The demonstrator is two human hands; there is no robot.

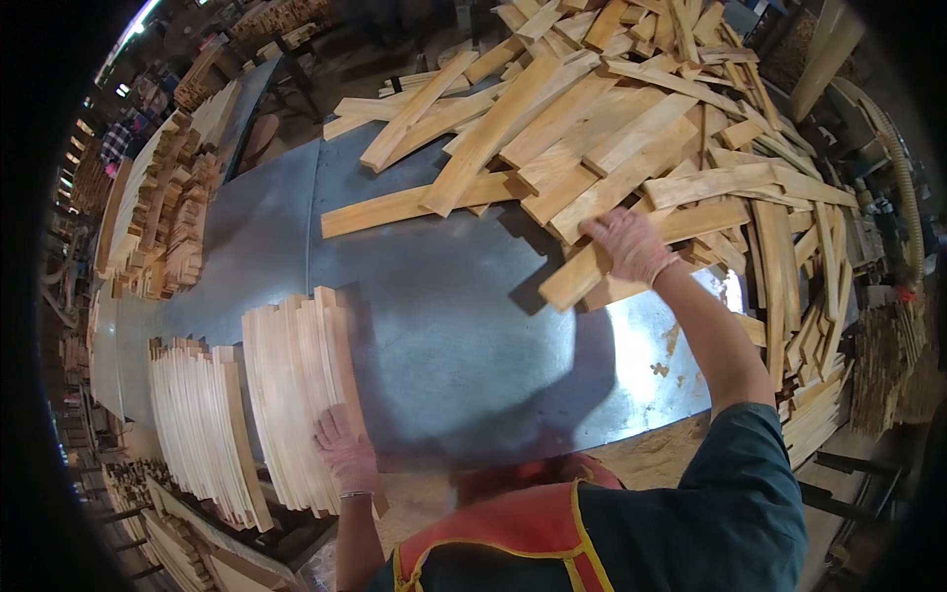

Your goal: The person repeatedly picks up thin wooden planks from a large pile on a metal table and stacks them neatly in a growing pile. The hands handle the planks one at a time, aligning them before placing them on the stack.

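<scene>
My right hand (pixel 631 247), in a thin pale glove, grips a wooden board (pixel 577 278) at the near edge of a big jumbled pile of boards (pixel 631 128). Its fingers curl over the board's top, and the thumb side is hidden. My left hand (pixel 345 452), gloved too, lies with fingers spread on the near end of a neat row of boards standing on edge (pixel 296 385). Left of that row stands a second tight row of boards (pixel 202 424). All of it rests on a smooth grey metal table (pixel 454 365).
Farther back on the left, more stacked boards (pixel 163 217) line the table. A single board (pixel 370 212) juts left from the pile. Beside the table at the right are a ribbed hose (pixel 903 187) and more stacked wood (pixel 888 365). A person in a checked shirt (pixel 116 143) is far left.
</scene>
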